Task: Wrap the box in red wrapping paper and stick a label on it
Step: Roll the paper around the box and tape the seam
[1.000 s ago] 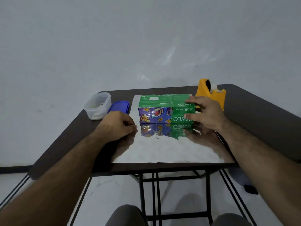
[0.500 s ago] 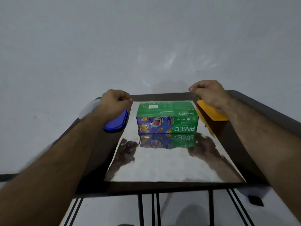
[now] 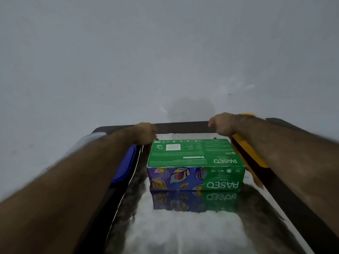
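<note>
A green and purple tissue box lies on a sheet of wrapping paper, whose shiny silver side faces up and mirrors the box. The red side does not show. My left hand is curled at the sheet's far left corner, just behind the box. At the far right corner my right hand is curled over the paper's far edge. Both fists seem to pinch that edge, though the fingertips are hidden. No label is in view.
A blue lid lies left of the paper under my left forearm, with a blurred clear container beyond it. A yellow tape dispenser sits right of the box under my right forearm. The dark table ends just past my hands.
Both hands left the box and the near part of the paper and reached to the sheet's far edge. My head has moved forward and lower, so the box looks larger.
</note>
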### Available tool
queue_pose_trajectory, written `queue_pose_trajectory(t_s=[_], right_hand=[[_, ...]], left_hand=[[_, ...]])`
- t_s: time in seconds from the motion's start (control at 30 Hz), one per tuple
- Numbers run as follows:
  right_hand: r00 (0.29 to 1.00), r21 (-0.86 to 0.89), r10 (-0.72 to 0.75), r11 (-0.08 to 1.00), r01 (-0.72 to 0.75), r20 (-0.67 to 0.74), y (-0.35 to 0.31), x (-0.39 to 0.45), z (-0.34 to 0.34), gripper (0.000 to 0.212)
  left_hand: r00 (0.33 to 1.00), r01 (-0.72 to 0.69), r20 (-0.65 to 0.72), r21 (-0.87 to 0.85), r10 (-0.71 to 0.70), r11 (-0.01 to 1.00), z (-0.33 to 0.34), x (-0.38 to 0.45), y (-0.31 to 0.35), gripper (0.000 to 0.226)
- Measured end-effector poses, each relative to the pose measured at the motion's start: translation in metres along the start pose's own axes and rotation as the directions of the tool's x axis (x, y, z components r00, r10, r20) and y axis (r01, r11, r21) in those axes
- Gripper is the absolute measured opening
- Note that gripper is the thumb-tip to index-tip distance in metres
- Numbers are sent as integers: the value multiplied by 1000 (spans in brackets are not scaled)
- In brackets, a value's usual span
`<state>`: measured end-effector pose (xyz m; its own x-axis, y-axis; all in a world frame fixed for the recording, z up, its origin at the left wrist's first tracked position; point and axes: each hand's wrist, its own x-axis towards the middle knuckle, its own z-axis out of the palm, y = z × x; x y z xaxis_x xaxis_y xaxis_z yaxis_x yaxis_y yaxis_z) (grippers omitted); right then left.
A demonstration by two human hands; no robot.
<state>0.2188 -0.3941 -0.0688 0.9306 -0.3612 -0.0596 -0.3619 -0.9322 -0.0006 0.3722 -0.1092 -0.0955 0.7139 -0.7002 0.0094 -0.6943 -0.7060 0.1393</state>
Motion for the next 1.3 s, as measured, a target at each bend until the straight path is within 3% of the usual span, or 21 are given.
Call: queue_pose_trajectory(t_s=[0.13, 0.23, 0.3, 0.4, 0.47, 0.63, 0.8, 0.9, 1.13, 1.3], right_hand=[[992, -75, 9, 997, 1, 125, -4, 12, 18, 52], [997, -76, -3, 997, 9, 71, -6, 19, 19, 50], [999, -57, -7, 998, 10, 52, -8, 19, 18, 49], [999, -37, 2, 999, 0, 47, -13, 12, 10, 22], [1000, 14, 19, 1000, -19, 25, -17, 5, 3, 20], [997, 115, 13, 993, -3, -78, -15, -41, -22, 18], [988, 220, -6, 975, 40, -155, -8, -72, -34, 23], [969, 260, -56, 958, 120, -240, -2, -108, -39, 21], [919, 264, -159, 928, 264, -362, 10, -176, -39, 25], [924, 205, -217, 935, 289, -314, 8, -206, -31, 23]], left_hand=[[1000, 27, 9, 33, -28, 999, 15, 19, -7, 28], [998, 49, -38, -17, -49, 999, 10, 21, -4, 42], [997, 55, -51, -24, -56, 998, 8, 20, -3, 35], [988, 99, -107, -77, -107, 992, 3, 14, -4, 21], [980, 115, -141, -150, -137, 982, -3, 4, -4, 18], [954, 54, -262, -320, -143, 946, -34, -45, 5, 17], [922, -65, -377, -371, -86, 927, -43, -79, -1, 29], [911, -141, -410, -425, -51, 894, -43, -111, 0, 24], [885, -147, -463, -373, -47, 916, -28, -163, 13, 9], [886, -178, -463, -346, -3, 921, -15, -185, 22, 21]])
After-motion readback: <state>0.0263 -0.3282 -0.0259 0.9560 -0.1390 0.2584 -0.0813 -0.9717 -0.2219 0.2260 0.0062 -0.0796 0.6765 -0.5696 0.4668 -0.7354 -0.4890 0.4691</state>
